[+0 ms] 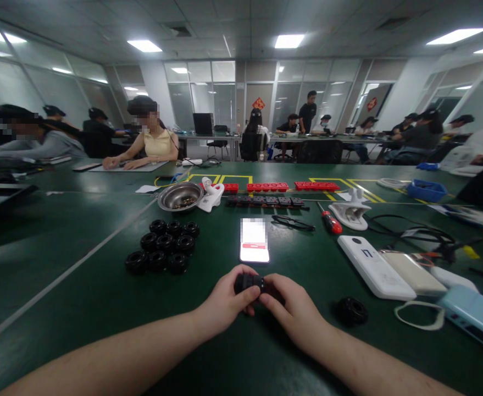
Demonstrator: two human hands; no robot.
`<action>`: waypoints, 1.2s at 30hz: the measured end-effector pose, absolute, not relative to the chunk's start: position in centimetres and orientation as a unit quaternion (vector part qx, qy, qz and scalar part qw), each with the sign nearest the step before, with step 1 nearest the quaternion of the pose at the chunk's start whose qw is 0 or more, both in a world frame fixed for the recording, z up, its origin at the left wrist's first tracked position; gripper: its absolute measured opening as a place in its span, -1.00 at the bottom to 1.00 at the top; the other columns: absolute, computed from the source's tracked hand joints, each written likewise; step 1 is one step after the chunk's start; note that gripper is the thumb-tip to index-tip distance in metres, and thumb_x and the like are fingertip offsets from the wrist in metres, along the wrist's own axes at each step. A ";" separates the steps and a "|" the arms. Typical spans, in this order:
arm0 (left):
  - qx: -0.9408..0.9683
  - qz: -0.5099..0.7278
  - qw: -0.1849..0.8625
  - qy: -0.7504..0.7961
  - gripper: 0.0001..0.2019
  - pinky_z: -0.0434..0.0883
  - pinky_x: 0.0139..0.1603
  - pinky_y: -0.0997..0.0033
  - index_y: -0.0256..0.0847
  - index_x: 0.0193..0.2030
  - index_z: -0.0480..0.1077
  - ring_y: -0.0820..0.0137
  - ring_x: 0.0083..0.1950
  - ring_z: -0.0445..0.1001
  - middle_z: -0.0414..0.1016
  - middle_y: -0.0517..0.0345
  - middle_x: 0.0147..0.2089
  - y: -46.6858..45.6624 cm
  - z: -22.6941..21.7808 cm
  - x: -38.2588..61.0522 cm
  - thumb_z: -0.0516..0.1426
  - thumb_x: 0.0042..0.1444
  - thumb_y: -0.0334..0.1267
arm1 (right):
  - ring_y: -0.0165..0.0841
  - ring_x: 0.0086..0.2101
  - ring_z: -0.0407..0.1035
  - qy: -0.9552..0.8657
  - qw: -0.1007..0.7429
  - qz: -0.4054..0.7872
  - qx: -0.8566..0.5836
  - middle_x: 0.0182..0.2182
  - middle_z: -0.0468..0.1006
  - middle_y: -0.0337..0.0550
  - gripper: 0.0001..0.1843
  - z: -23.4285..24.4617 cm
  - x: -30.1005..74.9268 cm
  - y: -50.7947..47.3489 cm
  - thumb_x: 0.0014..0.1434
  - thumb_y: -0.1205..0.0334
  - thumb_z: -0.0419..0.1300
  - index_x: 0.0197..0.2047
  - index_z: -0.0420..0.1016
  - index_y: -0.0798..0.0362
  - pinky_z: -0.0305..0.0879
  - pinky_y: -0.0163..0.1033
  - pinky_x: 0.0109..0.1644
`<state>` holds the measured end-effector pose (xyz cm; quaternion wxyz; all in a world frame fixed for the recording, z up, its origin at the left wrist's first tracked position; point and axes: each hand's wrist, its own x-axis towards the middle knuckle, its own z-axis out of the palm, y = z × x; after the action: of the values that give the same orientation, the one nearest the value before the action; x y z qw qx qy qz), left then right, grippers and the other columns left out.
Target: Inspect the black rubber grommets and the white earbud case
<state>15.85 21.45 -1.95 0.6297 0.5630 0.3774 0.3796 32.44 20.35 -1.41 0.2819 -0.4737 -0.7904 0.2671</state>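
Observation:
Both hands meet over the table in the lower middle of the view. My left hand [223, 300] is closed around a small black ribbed part [244, 282], thumb across its front. On the part's right end the thumb and fingers of my right hand [293, 301] are pinched. Fingers hide much of the part, so its full shape cannot be told. A lit phone [254, 253] lies flat just beyond the hands. To the left, several black ring-shaped parts [165, 242] sit grouped in rows. One more black ring-shaped part [351, 311] lies right of my right hand.
A metal bowl [167, 205] holds small brass-coloured pieces. Behind the phone are black glasses [293, 223], a row of black modules [266, 202] and red trays [266, 187]. On the right lie a screwdriver [331, 221], white power bank [375, 267], cables and a blue basket [426, 190].

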 end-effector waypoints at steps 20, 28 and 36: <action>0.557 0.382 0.630 0.382 -0.65 0.31 -0.53 0.52 -0.27 -0.22 0.21 0.56 -0.53 0.34 0.33 0.20 -0.37 21.1 -1.7 15.8 0.14 -0.08 -0.09 | -0.28 -0.27 0.25 -0.794 0.323 0.229 -0.462 -0.26 0.39 -0.14 -0.65 -1.4 32.5 20.1 0.02 0.20 0.16 -0.09 0.25 0.01 0.15 -0.17 -0.20; 0.566 0.376 0.627 0.380 -0.64 0.27 -0.54 0.53 -0.27 -0.19 0.20 0.58 -0.56 0.32 0.31 0.23 -0.40 21.3 -1.9 15.9 0.14 -0.08 -0.10 | -0.34 -0.42 0.23 -0.807 0.278 0.219 -0.473 -0.51 0.36 -0.21 -0.77 -1.4 32.5 20.5 0.15 0.15 -0.01 -0.44 0.32 0.07 0.11 -0.22 -0.30; 0.568 0.369 0.620 0.396 -0.65 0.24 -0.57 0.54 -0.27 -0.24 0.21 0.58 -0.58 0.28 0.30 0.26 -0.44 21.3 -1.7 15.9 0.14 -0.09 -0.07 | -0.31 -0.35 0.24 -0.785 0.322 0.227 -0.478 -0.38 0.39 -0.18 -0.81 -1.3 32.6 20.2 0.10 0.13 0.05 -0.24 0.31 0.04 0.13 -0.22 -0.27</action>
<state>15.87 21.29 -1.70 0.6196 0.5681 0.3964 0.3690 32.58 20.22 -1.27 0.3216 -0.4779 -0.7852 0.2272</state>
